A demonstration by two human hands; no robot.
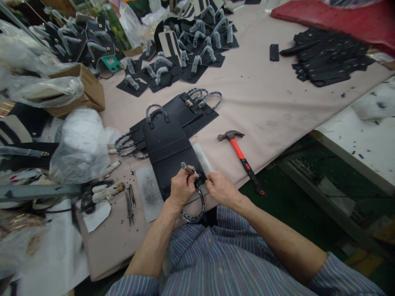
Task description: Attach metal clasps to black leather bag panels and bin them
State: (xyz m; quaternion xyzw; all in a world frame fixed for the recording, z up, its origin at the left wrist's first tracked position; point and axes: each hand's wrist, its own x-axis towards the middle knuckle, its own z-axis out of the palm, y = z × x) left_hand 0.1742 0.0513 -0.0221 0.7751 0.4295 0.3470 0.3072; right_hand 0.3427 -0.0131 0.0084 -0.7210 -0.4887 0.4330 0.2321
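A black bag panel [171, 164] lies folded out flat toward me, with a plastic-wrapped handle [200, 209] looping over the table's front edge. My left hand [182, 187] is closed around a short metal rod, like a punch [187, 167], tilted above the panel near the handle's tab. Beside it, my right hand [222, 189] pinches the panel's near right edge by that tab; its fingertips partly hide the spot. A claw hammer [242, 158] with a red and black grip rests to the right of my hands.
Under the panel is a pale slab [149, 193]. More black panels with wrapped handles [185, 109] lie just beyond. Metal tools [128, 205] sit at the left. Handled pieces [185, 49] crowd the back, and a pile of black strips [333, 57] lies far right.
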